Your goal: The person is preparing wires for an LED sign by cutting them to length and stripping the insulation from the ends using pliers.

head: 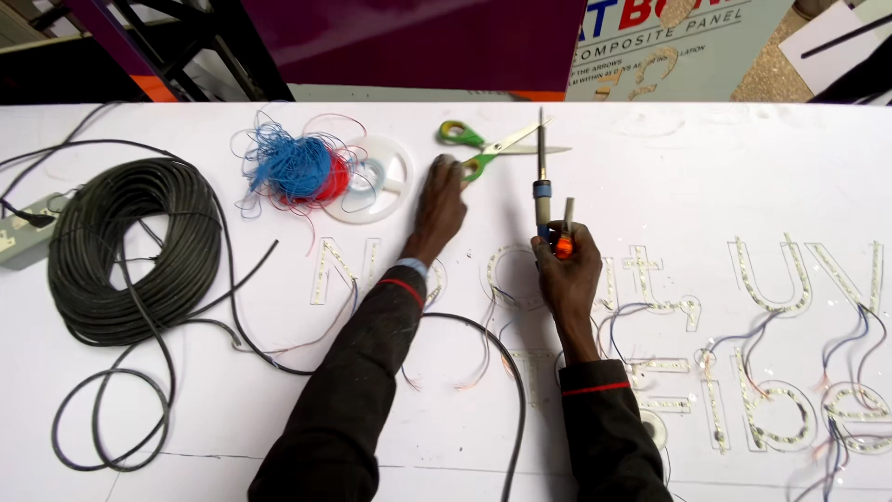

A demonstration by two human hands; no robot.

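White counter (650, 167) carries cut-out letters lined with LED strips, a black cable coil (130, 251) and a blue-red wire tangle (297, 169). Left hand (439, 206) lies open, fingertips touching green-handled scissors (488, 149); right hand (567, 270) is clenched around an upright soldering iron (542, 181).

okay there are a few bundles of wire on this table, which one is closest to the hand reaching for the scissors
The tangle of thin blue and red wire, lying just beside the left hand. The thick black cable coil sits farther off, toward the table's edge.
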